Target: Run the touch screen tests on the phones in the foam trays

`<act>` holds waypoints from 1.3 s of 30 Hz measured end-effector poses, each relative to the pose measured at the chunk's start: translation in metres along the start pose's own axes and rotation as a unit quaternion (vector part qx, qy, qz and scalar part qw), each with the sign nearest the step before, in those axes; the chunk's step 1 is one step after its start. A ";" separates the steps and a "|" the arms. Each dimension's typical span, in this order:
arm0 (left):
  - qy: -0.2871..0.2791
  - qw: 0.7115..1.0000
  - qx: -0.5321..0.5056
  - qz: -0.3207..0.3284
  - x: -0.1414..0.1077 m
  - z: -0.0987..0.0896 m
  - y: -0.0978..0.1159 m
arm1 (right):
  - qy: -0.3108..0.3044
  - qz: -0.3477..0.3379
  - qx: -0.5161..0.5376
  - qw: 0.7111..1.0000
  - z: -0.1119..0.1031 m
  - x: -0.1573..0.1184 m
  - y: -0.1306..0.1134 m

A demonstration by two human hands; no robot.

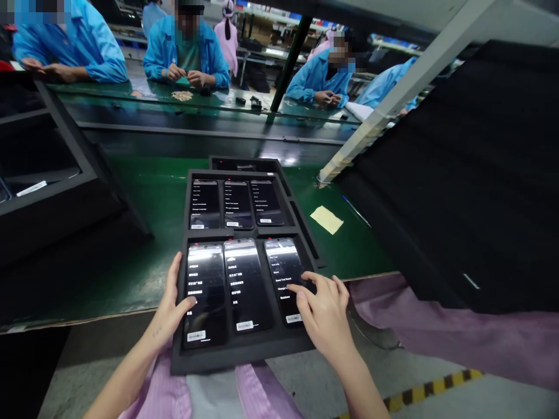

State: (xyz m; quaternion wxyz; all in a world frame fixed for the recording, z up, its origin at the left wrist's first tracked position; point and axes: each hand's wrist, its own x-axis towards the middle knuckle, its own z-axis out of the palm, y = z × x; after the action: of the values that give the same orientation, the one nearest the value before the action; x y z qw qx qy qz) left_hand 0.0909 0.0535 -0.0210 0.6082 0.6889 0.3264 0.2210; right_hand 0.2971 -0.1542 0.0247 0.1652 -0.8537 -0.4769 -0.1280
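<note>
A black foam tray [244, 350] holds smartphones in two rows of three, tilted over the table's front edge. My left hand [172, 298] grips the tray's left side, its thumb over the edge of the near-left phone [205, 317]. That phone and the near-middle phone [250, 291] show menus in Chinese characters. Over the near-right phone [279, 265] is my right hand [325, 305], fingers apart, the index fingertip at the "Change Language" line of its English menu. The far-row phones [238, 203] show English menus too. Barcode labels stick to the lower screens.
Another black tray [244, 164] lies beneath and behind this one on the green table [144, 256]. A yellow paper [326, 219] and a pen [356, 210] lie right, by a black cloth [458, 174]. A dark rack [87, 163] stands left. Co-workers in blue sit across.
</note>
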 end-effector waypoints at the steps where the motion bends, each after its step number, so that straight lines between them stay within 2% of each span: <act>1: 0.002 1.000 -0.002 0.002 0.000 0.000 -0.001 | -0.006 0.002 0.001 1.000 0.001 0.000 0.000; 7: -0.002 1.000 0.000 -0.015 0.004 -0.001 0.011 | 0.002 0.000 0.030 1.000 -0.002 0.008 0.006; 11: 0.025 1.000 0.015 -0.003 0.023 -0.004 0.021 | 0.002 -0.008 0.042 0.999 -0.001 0.031 0.018; 15: 0.037 0.999 0.010 -0.024 0.060 -0.007 0.030 | -0.023 -0.027 0.081 0.996 0.010 0.073 0.033; 18: 0.082 0.995 -0.014 -0.057 0.098 -0.008 0.038 | -0.016 -0.007 0.105 0.994 0.025 0.114 0.043; 21: 0.120 0.989 -0.052 -0.069 0.137 -0.008 0.046 | -0.009 0.011 0.120 0.993 0.042 0.153 0.045; 25: 0.121 0.986 -0.086 -0.077 0.172 -0.007 0.053 | -0.022 0.012 0.129 0.991 0.059 0.184 0.041; 28: 0.125 0.983 -0.102 -0.086 0.181 -0.007 0.053 | -0.036 0.000 0.121 0.992 0.064 0.191 0.040; 33: 0.127 0.979 -0.122 -0.102 0.182 -0.008 0.052 | -0.058 -0.018 0.093 0.994 0.065 0.192 0.040; 36: 0.125 0.977 -0.131 -0.111 0.184 -0.008 0.053 | -0.057 -0.049 0.104 0.992 0.067 0.196 0.029; 39: 0.121 0.975 -0.145 -0.121 0.187 -0.009 0.053 | -0.081 -0.102 0.118 0.984 0.070 0.203 0.010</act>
State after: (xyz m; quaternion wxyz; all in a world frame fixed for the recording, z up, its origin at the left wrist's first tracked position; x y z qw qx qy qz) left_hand 0.2232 0.1920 0.0154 0.6798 0.5171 0.4428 0.2728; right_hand 0.4140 0.0255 0.0353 0.2117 -0.7829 -0.5848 -0.0170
